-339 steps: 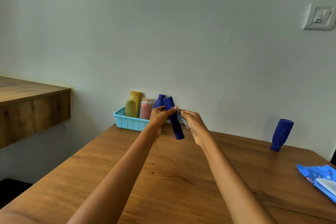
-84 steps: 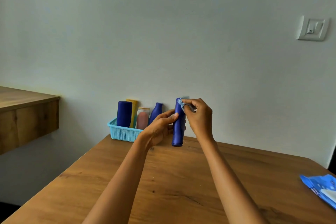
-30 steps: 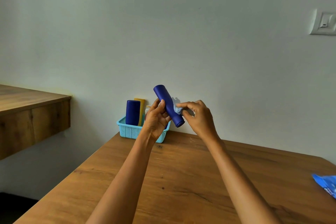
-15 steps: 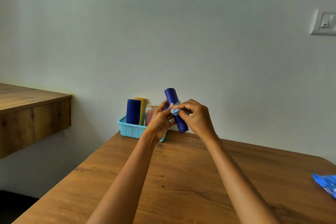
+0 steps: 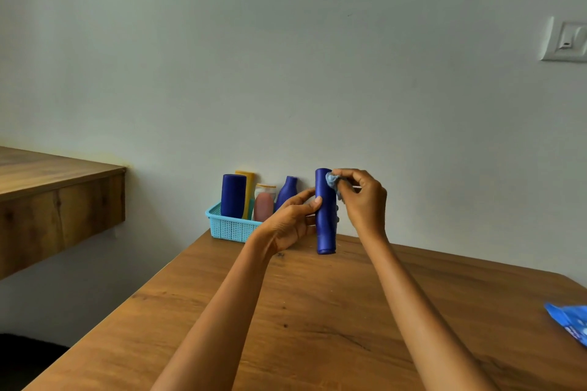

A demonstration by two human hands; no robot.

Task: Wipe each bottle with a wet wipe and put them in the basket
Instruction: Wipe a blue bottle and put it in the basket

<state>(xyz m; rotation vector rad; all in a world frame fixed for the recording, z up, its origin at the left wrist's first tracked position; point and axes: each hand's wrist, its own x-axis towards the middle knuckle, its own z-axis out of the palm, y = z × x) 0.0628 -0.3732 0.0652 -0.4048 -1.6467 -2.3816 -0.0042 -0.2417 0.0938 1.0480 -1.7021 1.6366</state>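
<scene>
1. Near the middle of the frame a tall dark blue bottle (image 5: 325,216) is held upright above the far part of the wooden table (image 5: 317,320); whether its lower end touches the tabletop cannot be told.
2. The left hand (image 5: 290,221) comes in from the lower centre and grips the bottle at mid-height, thumb curled onto its front and the other fingers wrapped behind it.
3. The right hand (image 5: 362,197) sits just to the right of the bottle, fingers bent and pinching a small crumpled pale blue wipe (image 5: 333,181), which is pressed against the upper right side of the bottle near its top.
4. To the left of the hands, at the far edge of the table by the wall, stands a light blue mesh basket (image 5: 230,227).
5. Inside the basket, from left to right, stand a wide dark blue bottle (image 5: 233,200), a yellow bottle (image 5: 248,192) partly behind it, a pink bottle (image 5: 263,205) with a pale cap, and a dark blue bottle with a narrow neck (image 5: 287,192), partly hidden by the left hand.
6. At the right edge of the frame, low down, a blue packet (image 5: 570,325) lies on the table, cut off by the border.
7. A white wall switch (image 5: 567,41) is in the upper right of the frame.
8. A wooden shelf (image 5: 57,200) juts from the wall at the left, well apart from the table.
</scene>
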